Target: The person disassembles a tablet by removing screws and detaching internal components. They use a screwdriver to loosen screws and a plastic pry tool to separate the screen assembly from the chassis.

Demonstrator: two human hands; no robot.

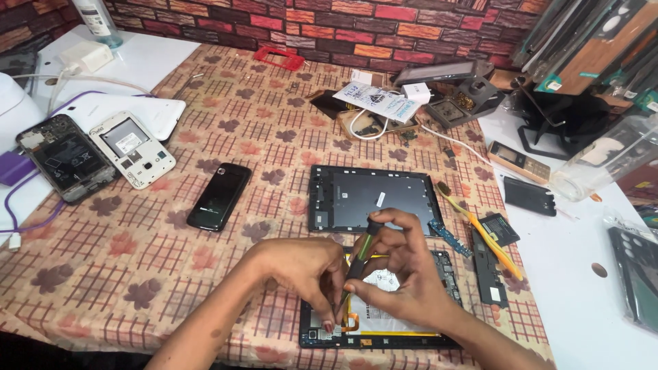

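Our right hand grips the screwdriver, shaft running from 1 o'clock down to 7, tip on the opened tablet. Our left hand, nearer at 9 o'clock, pinches its lower shaft.

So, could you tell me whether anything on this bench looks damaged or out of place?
Several devices lie opened: the tablet under both hands has its back off, its removed panel lying just beyond it. Two phones at the left lack covers. The yellow toothbrush lies askew among loose parts.
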